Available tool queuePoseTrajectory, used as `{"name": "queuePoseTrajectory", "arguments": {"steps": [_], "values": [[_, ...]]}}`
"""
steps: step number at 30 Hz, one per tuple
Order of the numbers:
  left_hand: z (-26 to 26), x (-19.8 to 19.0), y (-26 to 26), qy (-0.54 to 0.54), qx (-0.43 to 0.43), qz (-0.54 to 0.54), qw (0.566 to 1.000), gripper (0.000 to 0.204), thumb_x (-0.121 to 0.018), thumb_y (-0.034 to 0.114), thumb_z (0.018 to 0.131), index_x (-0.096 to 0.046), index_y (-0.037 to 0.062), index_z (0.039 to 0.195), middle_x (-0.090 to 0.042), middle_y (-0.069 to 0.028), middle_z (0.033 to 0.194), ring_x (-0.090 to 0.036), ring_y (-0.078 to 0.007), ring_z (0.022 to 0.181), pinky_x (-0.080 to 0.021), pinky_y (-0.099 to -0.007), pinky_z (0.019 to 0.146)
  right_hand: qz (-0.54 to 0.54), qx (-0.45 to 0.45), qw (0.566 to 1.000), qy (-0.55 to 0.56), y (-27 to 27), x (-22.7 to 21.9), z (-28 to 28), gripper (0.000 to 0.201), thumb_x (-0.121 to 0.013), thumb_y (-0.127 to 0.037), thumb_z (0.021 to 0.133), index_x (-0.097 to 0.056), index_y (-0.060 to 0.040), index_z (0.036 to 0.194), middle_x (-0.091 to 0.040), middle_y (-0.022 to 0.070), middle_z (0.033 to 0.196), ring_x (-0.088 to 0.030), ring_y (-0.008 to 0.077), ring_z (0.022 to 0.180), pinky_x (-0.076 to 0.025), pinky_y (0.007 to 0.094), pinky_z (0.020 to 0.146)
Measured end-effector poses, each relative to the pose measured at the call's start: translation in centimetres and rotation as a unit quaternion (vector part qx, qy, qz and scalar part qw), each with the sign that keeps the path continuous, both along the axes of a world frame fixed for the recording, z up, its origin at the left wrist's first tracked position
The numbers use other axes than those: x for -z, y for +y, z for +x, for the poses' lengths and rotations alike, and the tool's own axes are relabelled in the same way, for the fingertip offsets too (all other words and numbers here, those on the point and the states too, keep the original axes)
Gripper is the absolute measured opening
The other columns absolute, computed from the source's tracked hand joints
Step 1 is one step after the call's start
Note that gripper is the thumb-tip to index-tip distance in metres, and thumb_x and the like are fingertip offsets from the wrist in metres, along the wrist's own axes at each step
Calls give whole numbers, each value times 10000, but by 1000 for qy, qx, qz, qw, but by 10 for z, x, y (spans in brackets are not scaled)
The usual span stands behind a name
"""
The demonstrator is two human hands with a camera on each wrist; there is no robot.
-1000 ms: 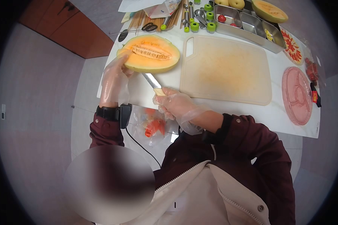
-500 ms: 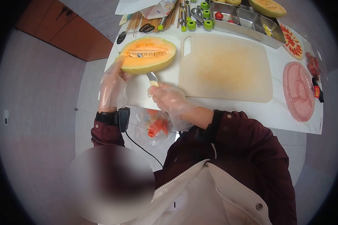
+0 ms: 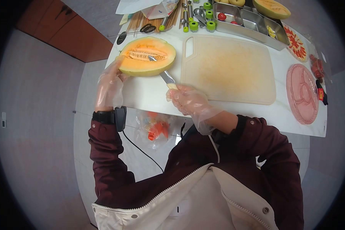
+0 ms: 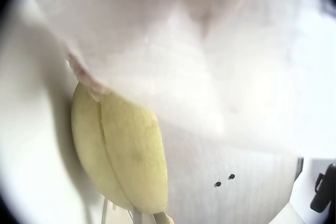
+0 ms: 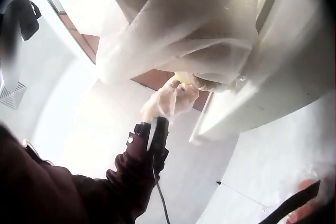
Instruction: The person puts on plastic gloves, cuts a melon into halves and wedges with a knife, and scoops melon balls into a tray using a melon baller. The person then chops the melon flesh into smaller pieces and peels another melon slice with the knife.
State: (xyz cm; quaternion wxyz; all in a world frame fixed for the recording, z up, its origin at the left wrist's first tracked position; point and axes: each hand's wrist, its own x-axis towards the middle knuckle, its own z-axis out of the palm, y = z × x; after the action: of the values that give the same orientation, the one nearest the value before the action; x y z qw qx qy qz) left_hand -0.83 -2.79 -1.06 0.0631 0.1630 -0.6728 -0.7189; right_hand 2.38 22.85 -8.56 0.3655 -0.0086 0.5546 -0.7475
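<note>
A halved melon (image 3: 157, 69), orange flesh and seeds facing up, sits on the table's left part. My gloved left hand (image 3: 110, 84) holds its left end, with fingertips against the rind. In my gloved right hand (image 3: 189, 101) is a knife, gripped by its pale handle. Its blade (image 3: 166, 78) enters the near side of the melon, and the tip shows in the seed hollow; the stretch between is hidden in the flesh. A long slit runs along the rind (image 4: 134, 155) in the left wrist view. Glove plastic covers most of the right wrist view.
A cutting board (image 3: 230, 69) lies right of the melon. Behind it stand steel trays (image 3: 253, 34) with fruit, another melon half (image 3: 272, 8) and green-ended tools (image 3: 193, 26). A pink divided plate (image 3: 303, 94) is far right; skewers (image 3: 136, 25) lie at back left.
The knife has moved rightward along the melon's near side. Its tip, out of sight in the hollow at first, now shows there. My left hand stays on the melon's left end.
</note>
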Motion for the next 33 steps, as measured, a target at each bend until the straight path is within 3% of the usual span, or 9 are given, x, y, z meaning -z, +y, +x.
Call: {"name": "queuePoseTrajectory", "arguments": {"steps": [6, 9, 12, 15, 18, 20, 23, 26, 33], "values": [[-6, 8, -8, -13, -3, -24, 1000, 449, -639, 297, 1052, -649, -42, 1346, -689, -65, 1062, -640, -108, 891, -538, -248, 874, -43, 0, 999, -18, -22, 0, -15, 241, -623, -351, 1025, -589, -116, 982, -501, -52, 704, -427, 59, 541, -348, 269, 467], [-12, 14, -24, -22, 23, -9, 999, 441, -626, 267, 1059, -637, -55, 1360, -699, -110, 1218, -663, -150, 1034, -535, -273, 933, -50, 3, 998, -42, -33, -6, -24, 249, -641, -358, 1012, -570, -127, 951, -505, -56, 701, -427, 62, 535, -350, 270, 460], [-9, 6, -14, -27, 25, -3, 999, 452, -625, 277, 1060, -629, -53, 1369, -708, -106, 1178, -669, -145, 994, -540, -276, 922, -3, 10, 999, -36, -21, -7, -23, 238, -642, -340, 1016, -562, -131, 932, -508, -64, 696, -430, 57, 533, -353, 263, 459], [-15, 9, -21, -4, 11, 13, 1000, 445, -623, 284, 1058, -641, -42, 1361, -705, -85, 1135, -639, -119, 884, -530, -259, 859, -89, 20, 995, -26, 8, 3, -26, 237, -616, -334, 1033, -563, -131, 924, -502, -63, 659, -435, 53, 508, -347, 262, 448], [-34, 19, -63, -24, -17, -30, 999, 432, -613, 281, 1059, -651, -29, 1357, -703, -75, 1118, -628, -114, 863, -519, -250, 836, -128, 181, 972, -79, 48, -22, -32, 253, -596, -337, 1047, -559, -129, 908, -487, -62, 613, -444, 57, 479, -334, 262, 434], [-29, 13, -71, -57, -11, -88, 994, 423, -606, 274, 1058, -653, -23, 1355, -710, -84, 1139, -659, -126, 974, -524, -261, 872, 73, 51, 995, 48, 72, -35, -33, 283, -594, -384, 1043, -587, -118, 947, -506, -51, 625, -432, 66, 460, -329, 264, 429], [-7, 14, -58, 10, 18, -2, 1000, 407, -629, 273, 1046, -658, -11, 1336, -703, -82, 1182, -667, -153, 1074, -529, -283, 915, 113, 71, 991, 26, 82, -56, -18, 318, -602, -416, 1032, -610, -100, 999, -522, -29, 677, -396, 74, 459, -320, 262, 431], [13, 18, -54, 86, 47, 17, 995, 446, -665, 247, 1038, -587, -36, 1373, -678, -91, 1248, -674, -185, 1150, -529, -348, 1039, 64, 140, 988, -4, 88, -66, -5, 380, -588, -447, 1029, -626, -77, 1105, -613, 24, 770, -336, 63, 460, -300, 247, 432], [49, 1, 49, 162, 25, 67, 984, 424, -654, 208, 1036, -528, 22, 1396, -659, -82, 1274, -654, -171, 1144, -515, -354, 1050, -43, 75, 995, -53, 91, -78, 7, 594, -544, -553, 1052, -580, -61, 1383, -746, 131, 973, -276, 37, 469, -255, 192, 429]]}}
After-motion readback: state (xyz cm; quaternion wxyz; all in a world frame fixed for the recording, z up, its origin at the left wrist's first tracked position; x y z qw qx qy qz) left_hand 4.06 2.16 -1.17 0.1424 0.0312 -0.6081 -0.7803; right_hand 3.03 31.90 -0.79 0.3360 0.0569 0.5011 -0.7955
